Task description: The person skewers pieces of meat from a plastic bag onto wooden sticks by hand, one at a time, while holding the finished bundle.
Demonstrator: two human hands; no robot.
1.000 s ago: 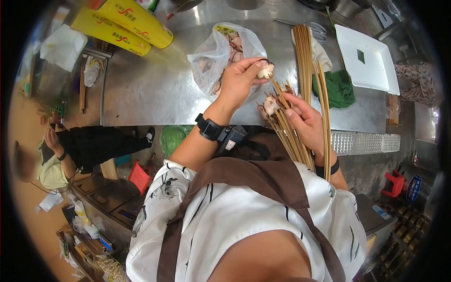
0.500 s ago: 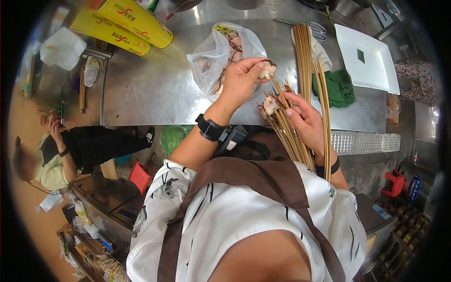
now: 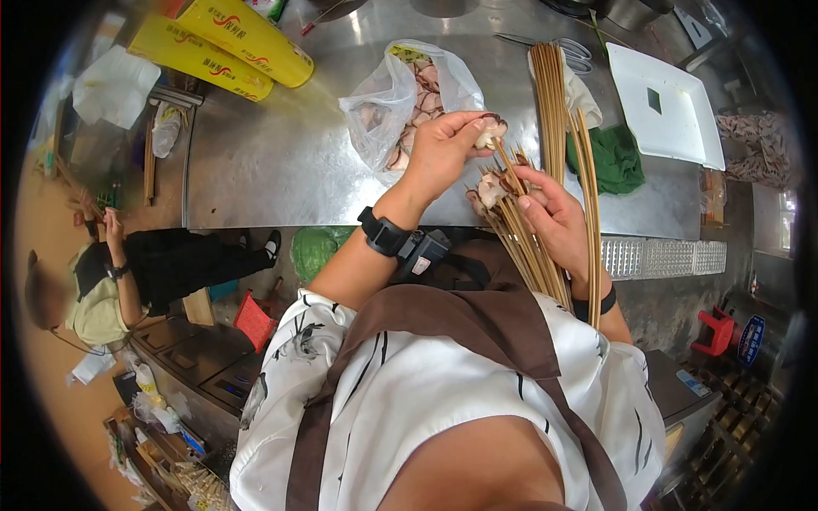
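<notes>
Sitting at the far tip of a slim tan wooden skewer, a pale, dark-edged food piece is pinched by the closer left hand; the skewer, slanting far-left, is gripped by the right hand, on the near right.

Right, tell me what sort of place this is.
Probably a commercial kitchen: there's a large metal table, a bag of food pieces and many wooden skewers.
</notes>
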